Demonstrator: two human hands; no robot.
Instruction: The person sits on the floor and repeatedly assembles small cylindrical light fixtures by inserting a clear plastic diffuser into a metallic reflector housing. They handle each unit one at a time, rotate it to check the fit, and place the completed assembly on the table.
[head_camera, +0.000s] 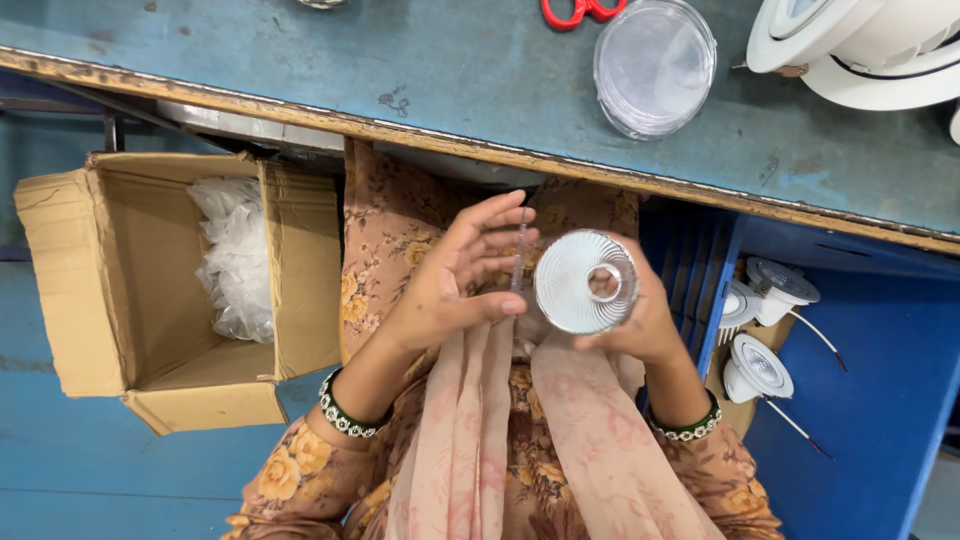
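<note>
My right hand (640, 325) holds a shiny ribbed silver reflector cone (580, 282) over my lap, a fingertip showing through its central hole. To its left, my left hand (455, 280) has its fingers spread, and its thumb and fingertips touch a thin clear disc (519, 255) seen edge-on beside the reflector. Both wrists wear beaded bangles.
A blue worktable (450, 70) lies ahead, carrying a stack of clear round discs (654, 65), red scissors (582, 10) and white lamp housings (860, 45). An open cardboard box (150, 290) with plastic bags sits at left. A blue crate (700, 270) with white downlights (760, 365) is at right.
</note>
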